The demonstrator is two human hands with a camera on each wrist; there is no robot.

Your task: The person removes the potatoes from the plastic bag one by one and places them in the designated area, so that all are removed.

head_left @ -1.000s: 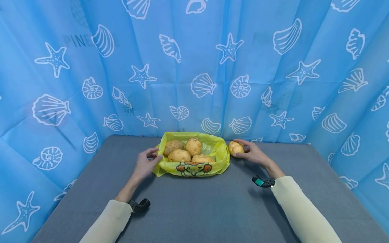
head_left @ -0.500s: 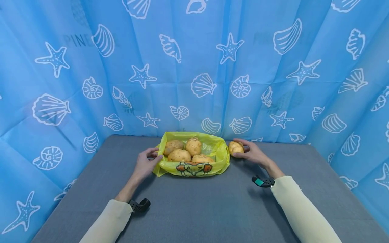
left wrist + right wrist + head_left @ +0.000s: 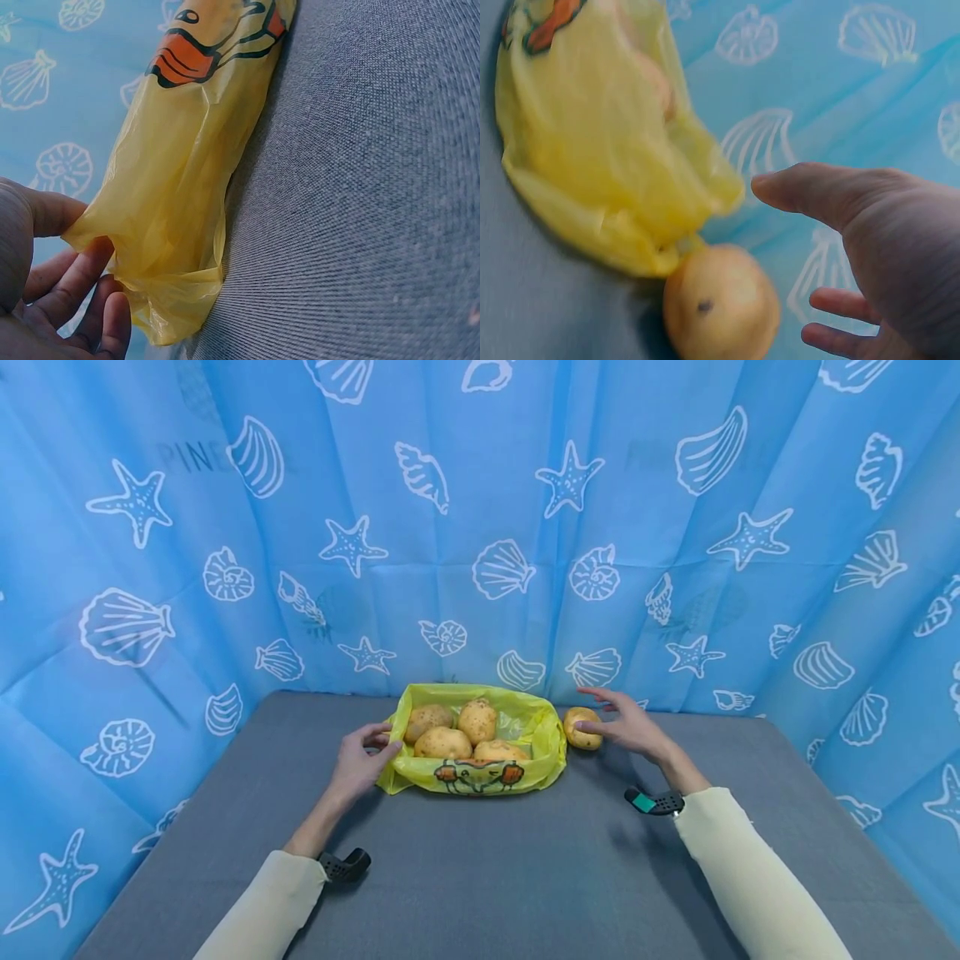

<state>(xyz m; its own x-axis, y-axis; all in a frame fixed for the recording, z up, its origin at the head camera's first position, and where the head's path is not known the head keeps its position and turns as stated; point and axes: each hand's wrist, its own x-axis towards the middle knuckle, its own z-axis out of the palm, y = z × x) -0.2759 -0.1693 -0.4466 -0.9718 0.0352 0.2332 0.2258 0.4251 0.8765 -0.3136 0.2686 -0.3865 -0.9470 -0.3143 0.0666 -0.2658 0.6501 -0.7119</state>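
Observation:
A yellow plastic bag [image 3: 480, 781] with a cartoon print lies with its mouth spread wide, several potatoes [image 3: 443, 744] inside. My left hand [image 3: 362, 766] pinches the bag's left edge between thumb and fingers, and the left wrist view shows the thin plastic [image 3: 161, 187] drawn up at the fingertips. Just outside the bag's right end, one more potato [image 3: 582, 728] sits on the table, close against the plastic. Over that potato my right hand [image 3: 630, 724] is spread, fingers extended. In the right wrist view the thumb [image 3: 810, 187] is apart from the potato [image 3: 720, 307].
A grey cloth-covered table [image 3: 480, 877] lies under everything. Right behind the bag hangs a blue curtain [image 3: 480, 527] with white shells and starfish, and it also closes off both sides. Each wrist wears a black band [image 3: 654, 802].
My right hand has let go of the lone potato, its fingers opening and lifting slightly away to the right. The left hand and the bag have stayed as they were.

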